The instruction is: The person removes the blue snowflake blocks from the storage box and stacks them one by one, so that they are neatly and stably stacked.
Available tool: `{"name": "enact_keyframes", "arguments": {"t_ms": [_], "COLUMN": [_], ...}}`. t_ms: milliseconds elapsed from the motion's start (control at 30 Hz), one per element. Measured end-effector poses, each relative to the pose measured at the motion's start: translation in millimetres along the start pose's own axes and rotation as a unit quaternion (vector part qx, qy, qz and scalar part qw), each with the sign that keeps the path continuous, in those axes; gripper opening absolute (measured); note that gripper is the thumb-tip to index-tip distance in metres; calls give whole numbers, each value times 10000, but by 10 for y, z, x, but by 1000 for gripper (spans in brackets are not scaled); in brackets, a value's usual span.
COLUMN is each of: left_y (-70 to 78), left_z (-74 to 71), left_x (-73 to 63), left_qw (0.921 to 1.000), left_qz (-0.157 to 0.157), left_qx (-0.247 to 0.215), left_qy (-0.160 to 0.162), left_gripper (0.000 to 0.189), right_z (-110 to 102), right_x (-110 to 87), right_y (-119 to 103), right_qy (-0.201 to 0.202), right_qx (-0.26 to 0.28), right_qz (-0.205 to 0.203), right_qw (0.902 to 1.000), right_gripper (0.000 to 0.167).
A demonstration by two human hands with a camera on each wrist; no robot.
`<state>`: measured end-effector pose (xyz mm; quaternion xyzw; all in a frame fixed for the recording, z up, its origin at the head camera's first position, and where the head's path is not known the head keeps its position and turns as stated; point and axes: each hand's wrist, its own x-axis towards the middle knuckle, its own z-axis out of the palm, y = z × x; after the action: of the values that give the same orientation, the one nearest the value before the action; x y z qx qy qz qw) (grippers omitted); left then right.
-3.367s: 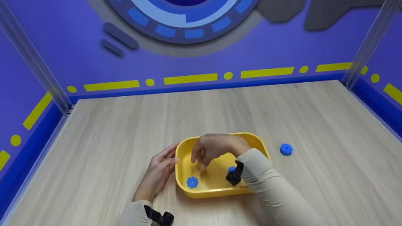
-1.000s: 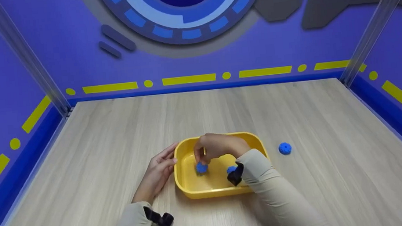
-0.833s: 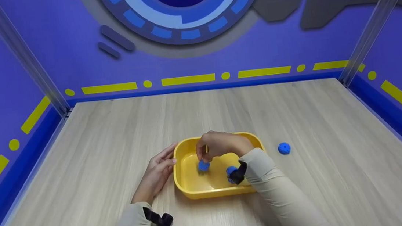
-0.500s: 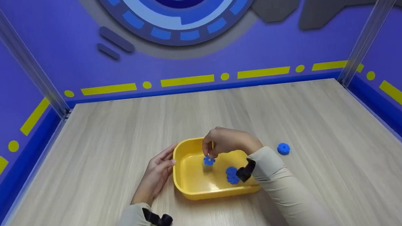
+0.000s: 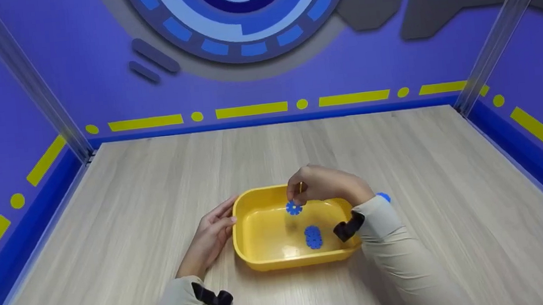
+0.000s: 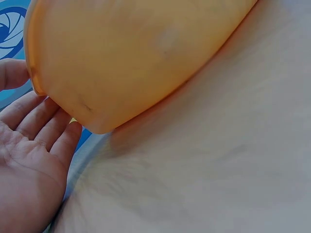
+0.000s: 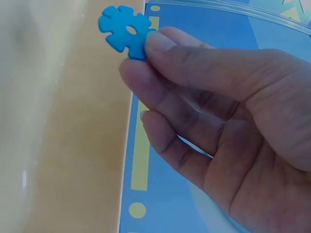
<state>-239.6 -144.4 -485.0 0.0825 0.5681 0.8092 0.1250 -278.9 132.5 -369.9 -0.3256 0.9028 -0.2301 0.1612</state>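
Observation:
My right hand (image 5: 327, 184) pinches a blue snowflake-shaped plastic disc (image 5: 294, 207) between thumb and fingers, above the far part of a yellow basin (image 5: 262, 265). In the right wrist view, the notched disc (image 7: 116, 31) shows a hole at its centre. Two more blue discs (image 5: 313, 237) lie against each other on the basin floor, right of the middle. At the basin's left side, my left hand (image 5: 212, 235) rests with fairly straight fingers along the outer wall and the thumb at the rim. The left wrist view shows those fingers (image 6: 46, 121) by the basin's corner.
A further blue piece (image 5: 384, 196) on the wooden table (image 5: 155, 183) peeks out behind the right sleeve. Blue panels (image 5: 70, 82) stand round the back and sides of the table. Each wrist carries a black camera.
My right hand has picked up the disc from the basin's left part and raised it rightward and away. The two discs under the wrist are uncovered. My left hand stays at the basin.

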Motion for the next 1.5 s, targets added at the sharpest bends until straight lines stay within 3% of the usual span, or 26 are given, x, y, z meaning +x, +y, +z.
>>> {"name": "enact_keyframes", "arguments": {"t_ms": [467, 800, 1167, 1500], "left_y": [-6, -14, -13, -8], "left_z": [-11, -16, -9, -5], "left_x": [-2, 11, 5, 14], "left_qw": [10000, 10000, 10000, 10000], "left_qz": [50, 18, -48, -69], "left_qx": [-26, -61, 46, 43], "left_qy": [-38, -65, -19, -1], "left_gripper": [64, 64, 63, 63], "right_z": [-112, -91, -110, -40], "right_x": [-241, -396, -622, -844], "right_y": [207, 395, 618, 855], "right_qy": [561, 994, 1623, 2339], "right_qx": [99, 160, 265, 491], "right_qz": [-392, -136, -266, 94], "right_qw": [9976, 9948, 9860, 9710], "right_gripper": [9, 10, 12, 12]}}
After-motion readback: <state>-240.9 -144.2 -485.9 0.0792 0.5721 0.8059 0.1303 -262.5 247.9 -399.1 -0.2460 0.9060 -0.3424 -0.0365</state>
